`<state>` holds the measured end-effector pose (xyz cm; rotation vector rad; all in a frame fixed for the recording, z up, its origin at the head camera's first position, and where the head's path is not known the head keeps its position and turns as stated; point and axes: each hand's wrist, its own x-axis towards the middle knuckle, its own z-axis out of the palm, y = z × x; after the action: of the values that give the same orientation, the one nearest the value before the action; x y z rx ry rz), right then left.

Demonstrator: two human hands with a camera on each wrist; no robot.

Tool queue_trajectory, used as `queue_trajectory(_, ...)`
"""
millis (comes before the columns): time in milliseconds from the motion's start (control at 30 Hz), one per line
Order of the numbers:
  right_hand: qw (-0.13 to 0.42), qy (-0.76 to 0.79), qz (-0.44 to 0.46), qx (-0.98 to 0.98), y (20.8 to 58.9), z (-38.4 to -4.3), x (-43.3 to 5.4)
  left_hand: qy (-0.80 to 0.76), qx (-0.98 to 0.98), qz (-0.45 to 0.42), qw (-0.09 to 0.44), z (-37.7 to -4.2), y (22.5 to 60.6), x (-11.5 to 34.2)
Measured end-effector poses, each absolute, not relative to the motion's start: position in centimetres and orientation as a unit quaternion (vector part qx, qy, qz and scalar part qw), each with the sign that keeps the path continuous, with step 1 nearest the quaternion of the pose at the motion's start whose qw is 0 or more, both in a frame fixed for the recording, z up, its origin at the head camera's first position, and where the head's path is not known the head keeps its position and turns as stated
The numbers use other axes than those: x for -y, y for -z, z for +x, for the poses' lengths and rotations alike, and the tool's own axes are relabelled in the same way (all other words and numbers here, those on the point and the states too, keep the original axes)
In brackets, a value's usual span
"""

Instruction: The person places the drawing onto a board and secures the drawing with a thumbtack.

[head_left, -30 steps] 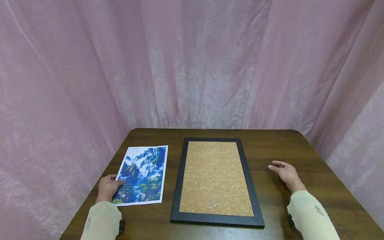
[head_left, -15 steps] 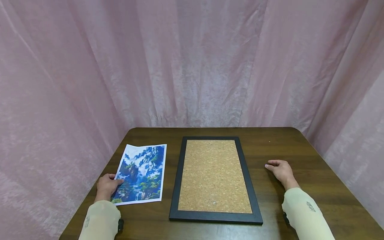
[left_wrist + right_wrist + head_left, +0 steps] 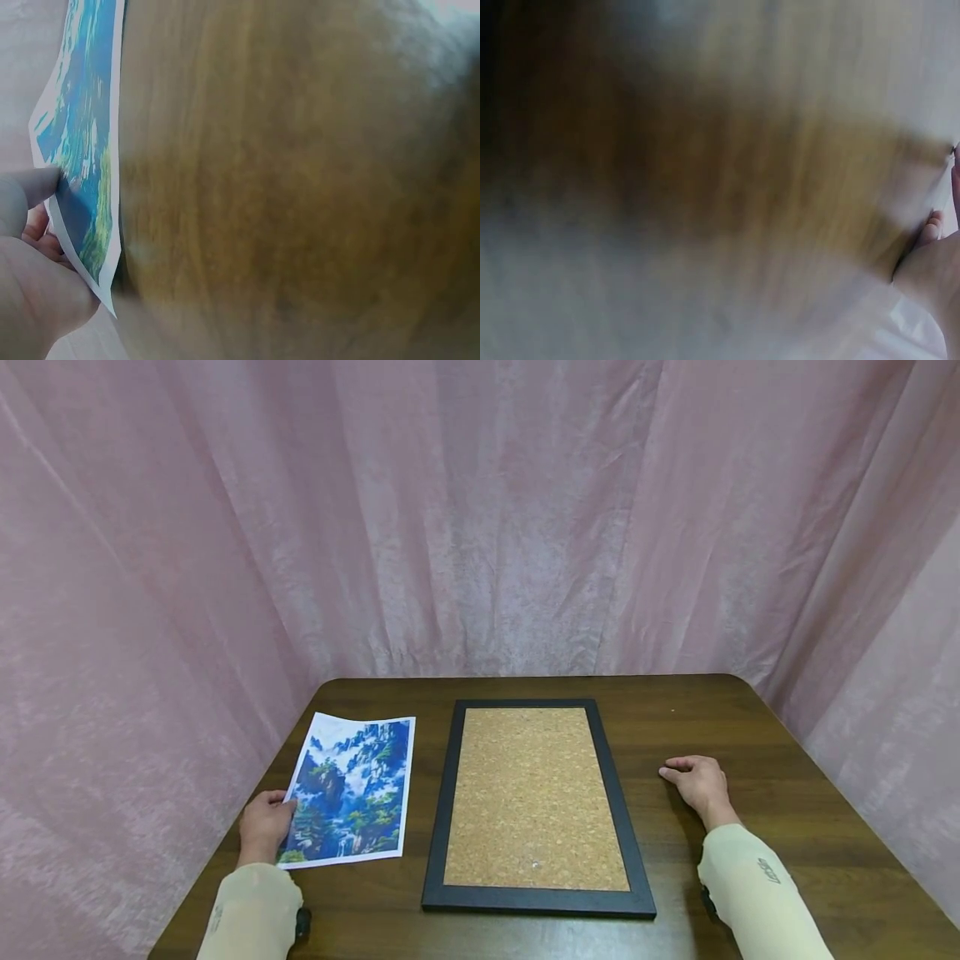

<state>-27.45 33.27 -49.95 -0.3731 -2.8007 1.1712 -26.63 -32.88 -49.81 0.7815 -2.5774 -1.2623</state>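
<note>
On the left side in the head view lies a printed landscape picture, a white-bordered sheet of blue mountains and green trees. My left hand pinches its left edge, thumb on the printed face and fingers behind, as the left wrist view shows. The sheet bends slightly along that side. To the right of the corkboard, my right hand has thumb and index finger pinched together low over the table. A small purple thing held at those fingertips is mostly hidden now. The corkboard's black frame lies flat between both hands.
A brown wooden table carries everything, its far corners rounded. Pink curtains hang behind it and at both sides. A tiny pale speck is on the table at the back right. A small bright spot shows low on the cork.
The picture's far left corner has risen a little, and my left thumb has slid toward its edge. My right hand has shifted slightly left, hiding the purple tip seen earlier.
</note>
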Motion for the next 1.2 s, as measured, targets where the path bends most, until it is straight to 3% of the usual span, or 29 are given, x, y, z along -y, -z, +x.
queue_trajectory(333, 0.052, -0.374, -0.132, 0.916, 50.2, -27.7, -32.8, 0.425, 0.861, 0.258, 0.109, -26.7, 49.7, 33.4)
queue_trajectory(1200, 0.055, -0.354, -0.114, 0.927, 49.7, -27.4, -32.7, 0.626, 0.727, 0.26, 0.11, -28.5, 48.4, 31.8)
